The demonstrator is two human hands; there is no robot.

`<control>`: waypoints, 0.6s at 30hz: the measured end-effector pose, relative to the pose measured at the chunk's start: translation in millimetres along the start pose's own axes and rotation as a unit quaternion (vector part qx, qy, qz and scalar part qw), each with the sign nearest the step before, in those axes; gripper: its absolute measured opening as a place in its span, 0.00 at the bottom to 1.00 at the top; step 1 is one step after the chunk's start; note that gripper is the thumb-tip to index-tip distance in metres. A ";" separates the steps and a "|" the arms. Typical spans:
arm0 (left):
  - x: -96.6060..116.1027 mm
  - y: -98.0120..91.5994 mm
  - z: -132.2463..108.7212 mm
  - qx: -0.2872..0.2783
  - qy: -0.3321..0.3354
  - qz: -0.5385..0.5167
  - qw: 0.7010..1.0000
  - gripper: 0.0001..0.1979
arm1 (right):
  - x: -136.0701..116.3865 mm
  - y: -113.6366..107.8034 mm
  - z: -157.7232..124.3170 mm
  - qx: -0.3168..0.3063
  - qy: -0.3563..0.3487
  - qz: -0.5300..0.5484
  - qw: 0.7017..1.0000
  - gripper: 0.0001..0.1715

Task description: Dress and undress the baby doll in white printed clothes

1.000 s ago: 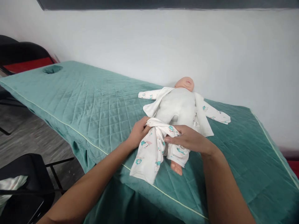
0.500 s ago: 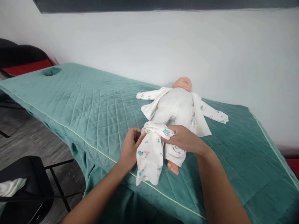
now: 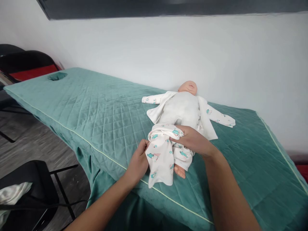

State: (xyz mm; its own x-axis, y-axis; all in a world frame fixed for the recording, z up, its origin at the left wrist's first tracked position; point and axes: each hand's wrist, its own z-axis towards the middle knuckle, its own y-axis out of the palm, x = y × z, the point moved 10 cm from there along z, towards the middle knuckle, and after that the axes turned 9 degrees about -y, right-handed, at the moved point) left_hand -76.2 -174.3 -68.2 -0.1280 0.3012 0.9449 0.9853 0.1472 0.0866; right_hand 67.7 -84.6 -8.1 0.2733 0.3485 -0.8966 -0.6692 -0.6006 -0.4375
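A baby doll [image 3: 181,104] lies on its back on the green quilted bed, its head toward the wall. It wears an open white jacket [image 3: 211,126] with both arms in the printed sleeves. White printed baby pants [image 3: 160,158] are bunched around its legs; one bare foot [image 3: 179,171] pokes out of a cuff, while the other foot is hidden. My left hand [image 3: 138,162] is closed on the outer side of the hanging pant leg. My right hand [image 3: 192,139] grips the bunched waistband above the legs, its fingertips partly hidden by cloth.
The quilted bed cover [image 3: 108,112] stretches far left to a face hole [image 3: 57,76]. A white wall [image 3: 120,48] stands behind. At lower left is a black chair [image 3: 40,189] with a white cloth [image 3: 14,194]; black chairs with red [image 3: 35,73] stand at the far left.
My left hand has moved down along the side of the pant leg, and its fingers have closed on it. The pants have shifted slightly right. The view has tilted a little.
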 end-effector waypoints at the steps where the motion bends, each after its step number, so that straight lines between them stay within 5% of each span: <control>1: 4.8 -2.1 3.1 0.007 0.017 0.025 1.000 0.15 | -0.4 -0.1 -0.1 0.000 -0.001 0.003 1.000 0.27; 6: 27.2 -19.3 24.7 0.074 0.091 0.159 0.980 0.17 | -4.5 -1.2 -1.0 0.003 -0.009 0.015 1.000 0.25; 14: 41.5 -20.4 53.1 0.062 0.116 0.285 0.950 0.15 | 10.5 -12.3 -0.8 0.049 0.031 -0.004 0.998 0.07; 18: 54.5 -9.2 64.4 0.060 0.148 0.319 0.934 0.14 | 19.8 -18.3 0.4 0.092 0.058 0.006 0.994 0.07</control>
State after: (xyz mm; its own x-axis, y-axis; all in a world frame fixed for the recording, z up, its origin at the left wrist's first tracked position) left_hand -99.5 -98.5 -37.8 0.5353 0.0922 0.8396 0.8285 0.1362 -0.5431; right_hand 85.0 -66.5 -17.8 0.3352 0.2492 -0.9086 -0.7852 -0.4592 -0.4156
